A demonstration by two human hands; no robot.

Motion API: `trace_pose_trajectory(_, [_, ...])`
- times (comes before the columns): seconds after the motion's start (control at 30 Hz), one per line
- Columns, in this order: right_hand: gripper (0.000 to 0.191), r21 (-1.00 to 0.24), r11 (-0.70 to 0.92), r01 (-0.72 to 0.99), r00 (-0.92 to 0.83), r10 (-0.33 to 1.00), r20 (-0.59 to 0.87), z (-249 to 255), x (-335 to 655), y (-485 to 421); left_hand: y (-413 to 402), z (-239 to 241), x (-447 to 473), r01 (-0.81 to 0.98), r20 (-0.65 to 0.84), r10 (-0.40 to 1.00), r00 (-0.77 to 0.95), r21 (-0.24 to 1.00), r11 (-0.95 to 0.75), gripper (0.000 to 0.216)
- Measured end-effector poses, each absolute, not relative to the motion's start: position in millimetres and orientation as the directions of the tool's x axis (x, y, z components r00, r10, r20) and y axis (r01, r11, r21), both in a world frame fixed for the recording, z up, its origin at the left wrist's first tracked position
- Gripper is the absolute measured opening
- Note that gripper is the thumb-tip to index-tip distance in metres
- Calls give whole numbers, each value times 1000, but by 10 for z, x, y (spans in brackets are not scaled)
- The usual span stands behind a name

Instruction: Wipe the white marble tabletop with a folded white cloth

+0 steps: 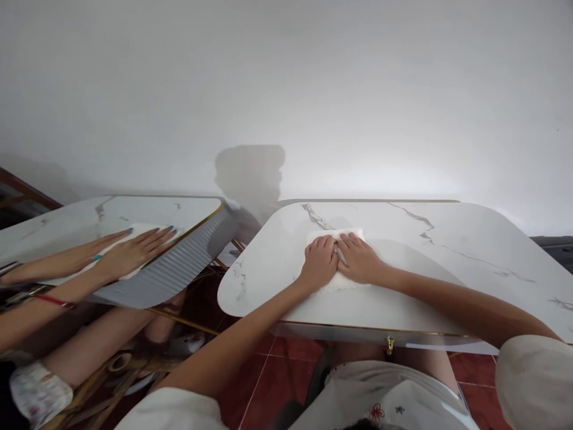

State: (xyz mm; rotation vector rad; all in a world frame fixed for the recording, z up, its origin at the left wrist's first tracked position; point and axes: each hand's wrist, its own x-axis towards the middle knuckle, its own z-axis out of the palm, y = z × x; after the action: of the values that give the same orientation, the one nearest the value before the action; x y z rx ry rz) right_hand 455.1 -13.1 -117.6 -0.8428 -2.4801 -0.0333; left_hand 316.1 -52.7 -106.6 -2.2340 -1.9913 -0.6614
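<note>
Along the desk's [474,239] front edge, my head view shows a brass knob [390,344]. Beyond it, left of the desktop's centre, lies a white cloth [344,282]. I have the left hand [319,261] and right hand [360,261] palms down on it, unclenched, probably to spread pressure evenly. Past the left edge, a co-worker's hands [134,253] rest on another desk [134,206].

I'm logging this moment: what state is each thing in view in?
White cloth: lying flat, partly covered.
Left hand: palm down on the cloth.
Right hand: palm down on the cloth.
Second cloth: lying flat, partly covered.
Co-worker's nearer hand: palm down on the second cloth.
Red bracelet: worn.
</note>
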Motion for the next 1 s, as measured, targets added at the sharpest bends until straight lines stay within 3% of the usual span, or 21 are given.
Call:
trace_pose_trajectory(0.23, [46, -161, 781, 604, -690, 613, 384, -1155, 4301, 598, 133, -1026, 2960, 953, 375, 927, 13, 275, -124, 22])
trace_pose_trajectory(0.43, [46, -131, 760, 637, -663, 627, 409, -1138, 3969, 1040, 666, -1060, 2595, 958, 366, 928, 63, 240, -159, 25])
trace_pose_trajectory(0.67, [49, -178, 762, 623, -670, 637, 380, -1146, 3768, 1547, 1116, -1050, 2425, 977, 337, 941, 3, 200, -75, 28])
trace_pose_trajectory(1.0, [47, -127, 648, 751, -575, 737, 356, -1171, 4179, 1793, 1585, -1116, 2790, 965, 352, 917, 187, 110, -239, 29])
